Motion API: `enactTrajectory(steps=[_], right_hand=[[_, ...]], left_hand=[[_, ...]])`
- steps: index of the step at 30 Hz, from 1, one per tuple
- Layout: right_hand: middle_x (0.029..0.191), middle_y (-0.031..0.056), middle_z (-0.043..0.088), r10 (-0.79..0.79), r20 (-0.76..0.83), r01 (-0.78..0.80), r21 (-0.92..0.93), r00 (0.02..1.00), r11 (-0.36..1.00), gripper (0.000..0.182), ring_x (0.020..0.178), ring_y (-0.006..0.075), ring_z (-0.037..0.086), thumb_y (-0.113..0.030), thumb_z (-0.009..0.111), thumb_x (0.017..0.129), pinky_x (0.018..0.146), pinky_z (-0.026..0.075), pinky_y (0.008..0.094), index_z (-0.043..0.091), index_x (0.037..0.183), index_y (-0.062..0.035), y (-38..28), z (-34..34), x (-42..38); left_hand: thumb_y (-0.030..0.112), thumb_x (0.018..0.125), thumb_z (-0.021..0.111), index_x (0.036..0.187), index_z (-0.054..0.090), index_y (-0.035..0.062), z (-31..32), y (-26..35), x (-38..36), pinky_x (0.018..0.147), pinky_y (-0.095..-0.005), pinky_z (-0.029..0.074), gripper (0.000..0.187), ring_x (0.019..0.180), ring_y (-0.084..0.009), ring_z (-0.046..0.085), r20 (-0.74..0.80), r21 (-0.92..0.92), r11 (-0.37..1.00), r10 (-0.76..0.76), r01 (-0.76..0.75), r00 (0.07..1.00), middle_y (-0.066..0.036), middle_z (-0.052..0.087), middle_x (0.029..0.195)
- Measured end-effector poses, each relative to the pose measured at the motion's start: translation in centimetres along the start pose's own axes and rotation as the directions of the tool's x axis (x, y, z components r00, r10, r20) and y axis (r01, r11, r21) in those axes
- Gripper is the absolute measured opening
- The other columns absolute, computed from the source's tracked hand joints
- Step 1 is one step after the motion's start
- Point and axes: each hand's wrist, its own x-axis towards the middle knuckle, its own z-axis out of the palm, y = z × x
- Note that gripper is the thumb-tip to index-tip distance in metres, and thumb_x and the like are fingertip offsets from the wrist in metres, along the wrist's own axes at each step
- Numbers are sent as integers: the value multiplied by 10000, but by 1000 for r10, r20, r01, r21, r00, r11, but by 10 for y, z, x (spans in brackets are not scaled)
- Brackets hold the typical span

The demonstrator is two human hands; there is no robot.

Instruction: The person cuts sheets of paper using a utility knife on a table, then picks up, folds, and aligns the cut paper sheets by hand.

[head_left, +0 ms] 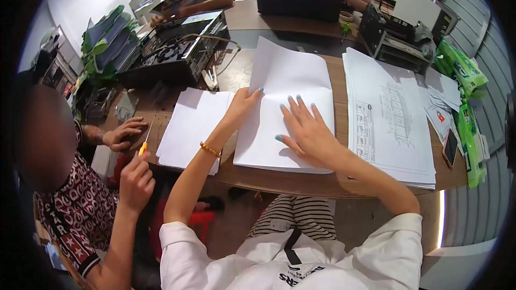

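Observation:
A large white sheet of paper (290, 72) lies in front of me, creased across its middle, its far part raised. At the crease, my left hand (244, 108) is closed on the left edge of the sheet; a beaded bracelet is on that wrist. Flat on the near part of the sheet rests my right hand (306, 129), its fingers spread and holding nothing. Left of the sheet is a pile of white paper (191, 123), partly under my left forearm. To the right lies a stack of printed drawings (376, 102).
At my left, a person's hand (137, 180) holds a yellow-handled screwdriver (143, 147). An opened computer case (183, 56) stands behind the left pile. A phone (450, 147) and green packets (461, 70) are at the right edge. Other people are across the table.

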Motion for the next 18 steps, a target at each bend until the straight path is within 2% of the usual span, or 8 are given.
enactTrajectory(steps=[3,5,6,13,16,18], right_hand=[[1359,280,285,37,47,-36,-3,998,999,567,1291,404,246,-323,456,901,1051,198,498,328,1288,72,2,23,-12],[1350,285,307,33,-18,-34,-56,999,998,621,1293,396,255,-358,489,874,1050,189,509,341,1287,81,2,30,-16],[1350,285,307,28,-2,-28,-44,1000,999,621,1293,396,255,-358,489,874,1050,189,509,341,1287,81,2,32,-18],[1375,261,285,104,42,-104,-12,994,994,617,1314,361,229,-380,434,890,1068,145,490,326,1310,59,-2,34,-17],[1396,256,248,129,106,-128,-16,986,992,596,1326,352,203,-341,427,899,1079,117,472,298,1325,55,-7,28,-10],[1383,259,271,121,89,-120,-20,989,993,606,1317,359,224,-359,432,894,1073,134,479,314,1315,60,-7,28,-10]], left_hand=[[237,887,503,831,574,-43,-1,-13,0,469,-242,361,294,544,-69,454,1,-110,993,38,-38,999,3,520,644],[241,886,502,827,574,-43,3,-13,-2,470,-246,364,299,545,-72,458,-29,-130,991,5,-9,1000,-1,521,641],[246,886,501,823,574,-42,5,-12,-2,472,-251,367,304,546,-75,462,-55,-145,989,-9,1,998,-5,522,638],[263,872,511,761,555,-79,3,-24,8,449,-303,337,362,507,-100,434,-25,-70,997,23,-24,999,-29,484,569],[267,869,512,748,556,-82,0,-33,17,447,-300,340,372,501,-104,446,-45,-50,999,17,-20,999,-35,491,562],[254,860,522,752,561,-79,0,-31,15,453,-289,346,353,511,-103,456,-39,-65,998,-10,8,999,-35,505,576]])
